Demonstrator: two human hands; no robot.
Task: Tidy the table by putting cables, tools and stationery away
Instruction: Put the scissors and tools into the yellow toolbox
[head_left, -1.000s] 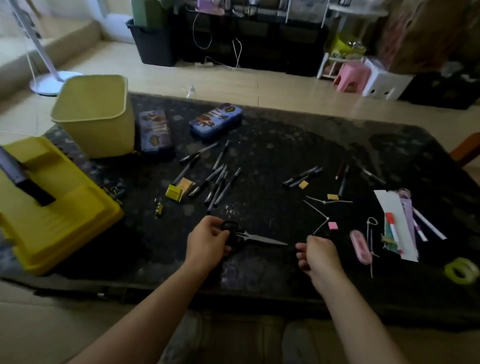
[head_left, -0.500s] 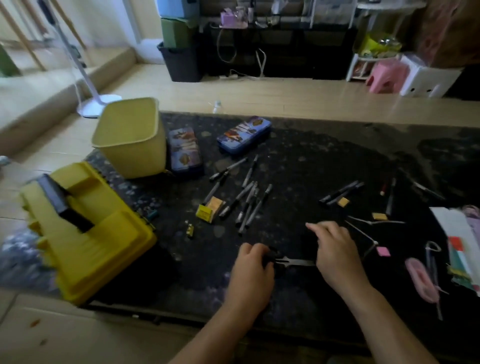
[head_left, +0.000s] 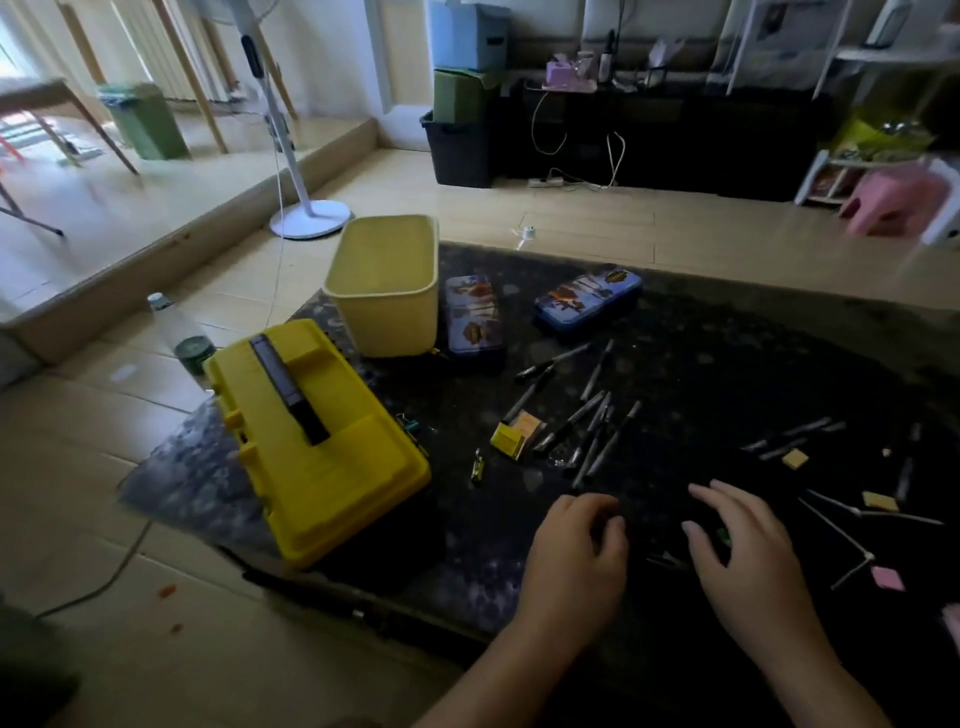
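Note:
On the dark table (head_left: 727, 364), my left hand (head_left: 576, 556) lies near the front edge with its fingers curled over the handles of black scissors (head_left: 666, 560). Only a short piece of the blade shows between my hands. My right hand (head_left: 743, 561) hovers over the blade end with its fingers spread and relaxed, and a small green bit shows under it. Several dark pens (head_left: 587, 426) lie scattered just beyond my hands. A shut yellow toolbox (head_left: 311, 447) sits at the table's left corner.
An open yellow bin (head_left: 384, 291) stands behind the toolbox, with two blue pencil tins (head_left: 475, 317) (head_left: 587, 299) to its right. A small yellow box (head_left: 511, 440), a metal compass (head_left: 852, 519) and a pink eraser (head_left: 887, 578) lie on the table. A fan stand (head_left: 309, 218) is on the floor.
My right hand has moved left to the scissors' blade end, close to my left hand. The view has swung left, so the toolbox now sits nearer the centre.

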